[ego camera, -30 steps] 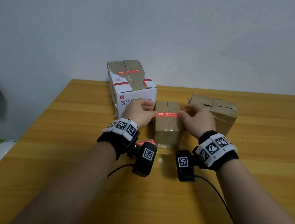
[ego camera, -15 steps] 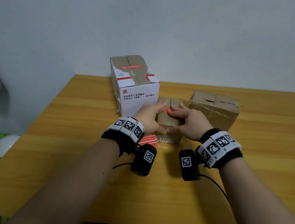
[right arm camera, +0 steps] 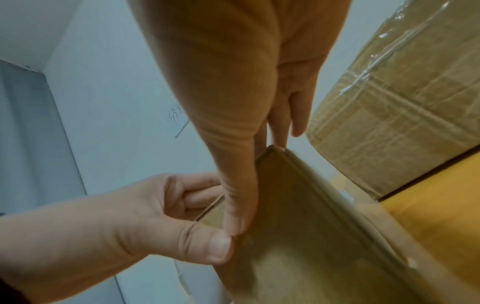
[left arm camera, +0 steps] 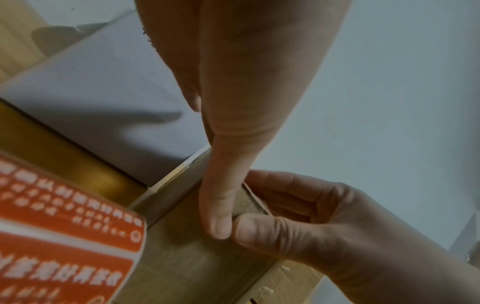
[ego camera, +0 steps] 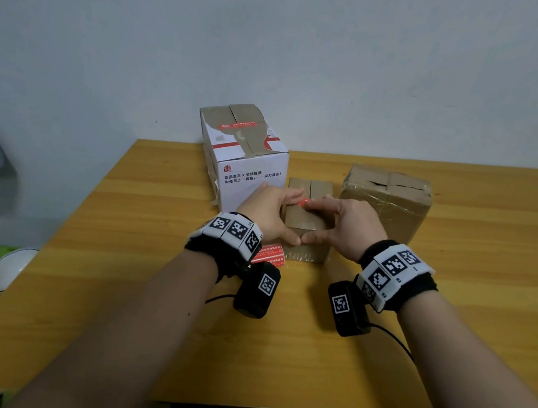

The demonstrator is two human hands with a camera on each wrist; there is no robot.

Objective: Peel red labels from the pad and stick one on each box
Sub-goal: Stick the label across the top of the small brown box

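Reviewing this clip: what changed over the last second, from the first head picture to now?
Both hands moved inward over the small brown box: the left hand and right hand went from holding the red label by its ends to pressing it down near the middle, thumbs meeting at the box's front edge. The white box, taped brown box and label pad stayed put.
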